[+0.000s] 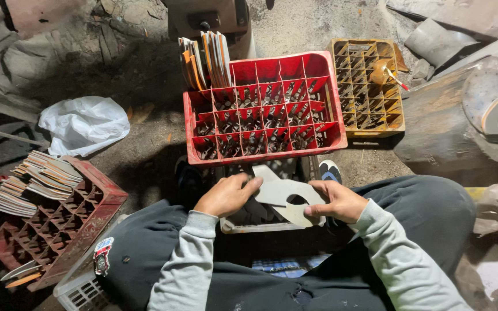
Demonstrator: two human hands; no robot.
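A flat grey metal piece (280, 193) with a curved cut-out rests between my hands, over a grey crate (243, 226) on my lap side. My left hand (226, 196) presses on its left end with fingers laid over it. My right hand (336, 200) grips its right end. Just beyond stands a red divided crate (335, 135) with mostly bare compartments. A bundle of flat blanks (206, 60) stands upright in its far left corner.
A yellow divided crate (367, 86) holding an orange round object sits to the right of the red one. At left, a tilted dark-red crate (96, 201) carries stacked flat pieces (38, 181). A white plastic bag (85, 124) lies on the dirt floor. A round metal machine part (494, 106) is at far right.
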